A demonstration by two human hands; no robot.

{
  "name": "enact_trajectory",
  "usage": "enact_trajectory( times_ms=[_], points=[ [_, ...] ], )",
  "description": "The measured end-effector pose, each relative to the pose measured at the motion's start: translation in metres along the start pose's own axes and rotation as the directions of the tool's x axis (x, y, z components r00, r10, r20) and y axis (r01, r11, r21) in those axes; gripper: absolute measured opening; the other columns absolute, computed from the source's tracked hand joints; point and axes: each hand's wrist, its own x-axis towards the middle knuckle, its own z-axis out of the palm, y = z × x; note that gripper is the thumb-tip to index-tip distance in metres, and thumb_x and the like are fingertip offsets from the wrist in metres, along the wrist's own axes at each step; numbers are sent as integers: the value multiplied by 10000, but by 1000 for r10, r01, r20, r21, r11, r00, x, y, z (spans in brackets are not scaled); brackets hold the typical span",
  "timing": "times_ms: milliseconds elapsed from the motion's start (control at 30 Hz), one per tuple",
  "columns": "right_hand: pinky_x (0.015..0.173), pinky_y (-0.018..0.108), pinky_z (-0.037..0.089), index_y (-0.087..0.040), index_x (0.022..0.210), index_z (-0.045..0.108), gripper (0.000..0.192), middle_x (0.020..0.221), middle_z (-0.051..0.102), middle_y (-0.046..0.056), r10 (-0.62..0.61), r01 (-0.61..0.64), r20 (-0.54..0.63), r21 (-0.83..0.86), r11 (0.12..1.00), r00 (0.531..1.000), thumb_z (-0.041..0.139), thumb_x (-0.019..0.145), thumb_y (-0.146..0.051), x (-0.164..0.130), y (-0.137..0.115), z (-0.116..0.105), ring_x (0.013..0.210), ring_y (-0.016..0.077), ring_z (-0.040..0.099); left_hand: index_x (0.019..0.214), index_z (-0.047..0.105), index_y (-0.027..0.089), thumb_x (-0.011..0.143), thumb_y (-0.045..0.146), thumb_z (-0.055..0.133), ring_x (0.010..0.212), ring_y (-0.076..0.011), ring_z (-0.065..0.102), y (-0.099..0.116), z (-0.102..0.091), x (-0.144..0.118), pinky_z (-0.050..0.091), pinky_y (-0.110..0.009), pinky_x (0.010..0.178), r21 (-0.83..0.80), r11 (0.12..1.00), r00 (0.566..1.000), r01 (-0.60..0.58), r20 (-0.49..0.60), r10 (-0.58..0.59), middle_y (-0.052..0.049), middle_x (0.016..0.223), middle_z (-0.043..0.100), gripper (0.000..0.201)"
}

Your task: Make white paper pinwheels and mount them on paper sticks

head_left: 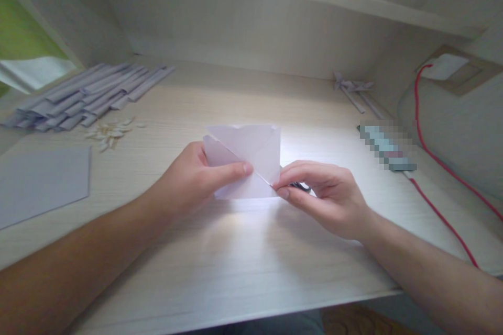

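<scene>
On the desk point(236, 251) in front of me, my left hand point(196, 180) is pinning the folded paper point(247, 159) while my right hand point(322, 193) is pinching its lower corner; if either grip slips, the diagonal crease could go crooked.

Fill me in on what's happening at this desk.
A person is folding a sheet of white paper on a pale wooden desk. The left hand pins the folded sheet down with its thumb across it, while the right hand pinches the lower right corner along a diagonal crease. A pile of rolled paper strips lies at the far left, a flat grey sheet sits nearer, and a red cable runs along the right.
</scene>
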Motion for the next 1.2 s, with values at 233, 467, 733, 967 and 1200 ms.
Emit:
enact_trajectory(
  times_ms=[233, 467, 733, 967, 1200],
  points=[
    [680, 326, 507, -199, 942, 798, 83, 887, 787, 60, 105, -103, -31, 50, 993, 994, 723, 931, -166, -2, -1, -2, 793, 189, 704, 900, 803, 188, 778, 413, 839, 741, -232, 716, 2, 2, -5, 536, -266, 641, 146, 988, 997, -54, -52, 62, -16, 805, 792, 259],
    [672, 314, 505, -213, 951, 796, 82, 879, 782, 48, 125, -122, -42, 61, 991, 991, 727, 931, -172, -3, -2, -1, 779, 179, 695, 962, 805, 202, 777, 383, 856, 796, -222, 736, -3, 4, -3, 563, -256, 680, 98, 992, 994, -75, -70, 82, -7, 887, 809, 265],
    [644, 305, 507, -213, 938, 796, 63, 865, 775, 46, 149, -145, -72, 49, 988, 986, 744, 924, -180, -2, 0, 0, 750, 172, 689, 929, 814, 205, 799, 368, 827, 758, -227, 734, 0, 5, -4, 572, -265, 671, 113, 991, 996, -72, -44, 78, 3, 762, 777, 208],
    [721, 345, 525, -226, 951, 793, 84, 940, 791, 60, 120, -118, -31, 42, 992, 992, 727, 931, -179, -2, -2, -1, 876, 212, 717, 953, 804, 199, 782, 364, 832, 767, -220, 728, -1, 3, -5, 562, -258, 667, 147, 987, 994, -68, -77, 80, -2, 814, 788, 240],
    [703, 333, 518, -205, 918, 794, 148, 890, 795, 54, 111, -111, -1, 14, 994, 994, 701, 889, -94, 0, -4, -1, 812, 197, 717, 897, 801, 210, 787, 393, 830, 739, -214, 725, -4, 4, -5, 553, -252, 637, 176, 982, 995, -66, -65, 78, -3, 830, 795, 215]
  ],
)
